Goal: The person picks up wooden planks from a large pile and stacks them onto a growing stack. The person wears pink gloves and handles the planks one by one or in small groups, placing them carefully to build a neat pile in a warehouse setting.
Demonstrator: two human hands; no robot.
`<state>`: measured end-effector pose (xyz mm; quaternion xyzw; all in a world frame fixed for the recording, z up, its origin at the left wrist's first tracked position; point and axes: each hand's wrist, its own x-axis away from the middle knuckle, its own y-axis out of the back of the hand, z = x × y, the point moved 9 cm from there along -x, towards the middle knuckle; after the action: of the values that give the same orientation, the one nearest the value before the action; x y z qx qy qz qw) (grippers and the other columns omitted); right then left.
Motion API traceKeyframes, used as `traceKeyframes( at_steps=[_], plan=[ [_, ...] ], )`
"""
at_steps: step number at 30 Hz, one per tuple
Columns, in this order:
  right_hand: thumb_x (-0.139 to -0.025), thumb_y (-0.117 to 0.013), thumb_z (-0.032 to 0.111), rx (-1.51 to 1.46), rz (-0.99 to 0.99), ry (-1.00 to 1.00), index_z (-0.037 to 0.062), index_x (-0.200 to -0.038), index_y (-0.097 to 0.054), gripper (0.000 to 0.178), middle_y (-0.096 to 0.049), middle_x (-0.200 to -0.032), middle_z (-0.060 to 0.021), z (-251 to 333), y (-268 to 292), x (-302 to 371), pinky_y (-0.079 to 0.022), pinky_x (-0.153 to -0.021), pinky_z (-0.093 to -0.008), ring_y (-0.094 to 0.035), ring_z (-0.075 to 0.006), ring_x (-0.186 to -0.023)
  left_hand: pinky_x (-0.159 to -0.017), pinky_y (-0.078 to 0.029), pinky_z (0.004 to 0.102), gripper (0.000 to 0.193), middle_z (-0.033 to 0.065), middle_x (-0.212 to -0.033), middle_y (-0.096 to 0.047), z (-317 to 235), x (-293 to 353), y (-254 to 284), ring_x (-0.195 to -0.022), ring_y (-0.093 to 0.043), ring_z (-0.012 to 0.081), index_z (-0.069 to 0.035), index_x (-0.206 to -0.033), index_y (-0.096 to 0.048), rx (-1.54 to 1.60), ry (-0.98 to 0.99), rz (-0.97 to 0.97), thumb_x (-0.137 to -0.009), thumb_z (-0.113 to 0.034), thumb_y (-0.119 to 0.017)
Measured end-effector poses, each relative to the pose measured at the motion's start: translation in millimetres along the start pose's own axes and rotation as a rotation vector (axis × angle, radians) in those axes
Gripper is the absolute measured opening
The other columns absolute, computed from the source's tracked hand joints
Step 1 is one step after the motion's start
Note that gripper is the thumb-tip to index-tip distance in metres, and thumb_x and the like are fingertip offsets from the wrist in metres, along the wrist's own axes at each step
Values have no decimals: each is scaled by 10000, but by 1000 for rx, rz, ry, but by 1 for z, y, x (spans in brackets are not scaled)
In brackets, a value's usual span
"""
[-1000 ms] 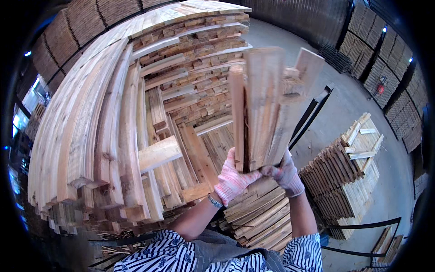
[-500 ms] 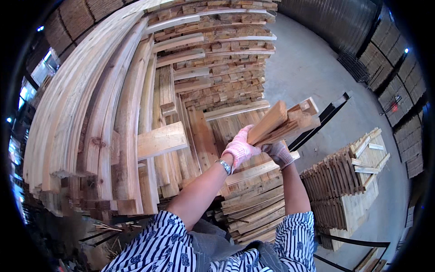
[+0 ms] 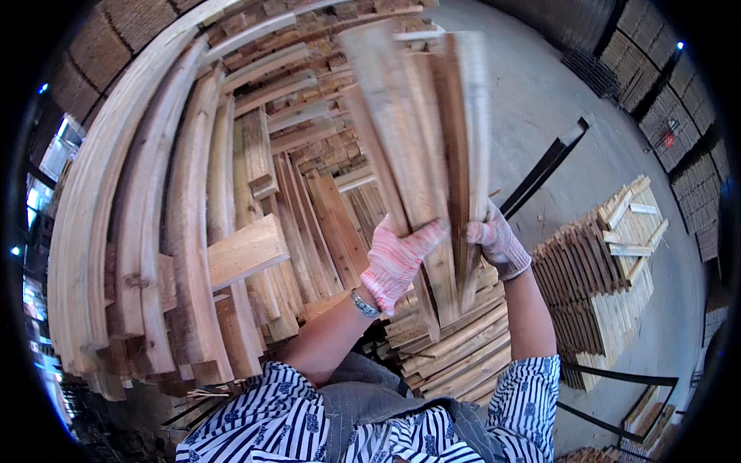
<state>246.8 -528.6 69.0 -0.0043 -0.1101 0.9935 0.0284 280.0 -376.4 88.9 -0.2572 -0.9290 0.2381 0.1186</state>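
Observation:
Several loose wooden planks (image 3: 413, 147) stand up in a bundle between my two gloved hands, blurred by motion and fanned out toward their far ends. My left hand (image 3: 397, 258), in a pinkish knit glove, is wrapped round the left side of the bundle near its lower end. On the opposite side my right hand (image 3: 498, 241), in a greyish-pink glove, grips the planks with its thumb toward me. Below their near ends lies a low stack of planks (image 3: 455, 339). The planks hide most of my fingertips.
A tall stack of long boards (image 3: 147, 208) rises at the left, one short board (image 3: 247, 251) jutting out of it. At the right, slatted wooden pieces (image 3: 594, 285) are piled on the grey floor (image 3: 532, 100). A black metal bar (image 3: 544, 170) slants behind my right hand.
The planks have swung from pointing away to the right into a raised, more upright bundle. Both hands have turned with them and now hold opposite sides. My view has shifted slightly.

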Motion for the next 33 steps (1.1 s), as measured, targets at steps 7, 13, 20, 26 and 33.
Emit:
traceKeyframes(
  at_steps=[7,13,20,26,33],
  plan=[
    [-899,-655,391,-200,-133,-370,65,-1465,-336,727,-535,-1285,-40,-92,28,18,-464,-972,-332,-536,-149,-1127,-871,-532,330,402,93,-1139,-676,76,57,51,-1012,-653,168,-26,-1248,-583,264,441,0,-878,-127,-704],
    [-912,-560,393,972,-200,-368,43,-1462,-274,713,-580,-1243,-254,-96,53,-88,-488,-934,-448,-624,-324,-1094,-951,-468,364,500,94,-1189,-652,65,98,58,-1057,-616,192,-9,-1267,-574,-195,421,34,-861,-256,-732],
    [-952,-470,312,1299,-464,-419,64,-1440,-316,569,-626,-1111,-249,-217,70,-133,-526,-841,-481,-652,-383,-1017,-943,-490,325,603,78,-1197,-638,112,96,64,-1058,-603,167,1,-1299,-518,-59,592,-9,-820,-242,-793],
    [-943,-582,358,684,-108,-237,46,-1362,-428,544,-656,-936,-111,-235,53,-131,-530,-733,-306,-641,-210,-909,-963,-474,325,620,79,-1217,-616,138,124,49,-1096,-577,160,-19,-1320,-492,6,724,181,-822,-234,-794],
    [-917,-653,332,-70,-75,-291,-24,-1422,-353,687,-619,-1194,-139,-261,-40,-116,-481,-906,-277,-600,-169,-1067,-1002,-446,356,702,102,-1251,-609,109,129,37,-1183,-546,201,-21,-1303,-516,-159,633,367,-767,-348,-829]
  ],
)
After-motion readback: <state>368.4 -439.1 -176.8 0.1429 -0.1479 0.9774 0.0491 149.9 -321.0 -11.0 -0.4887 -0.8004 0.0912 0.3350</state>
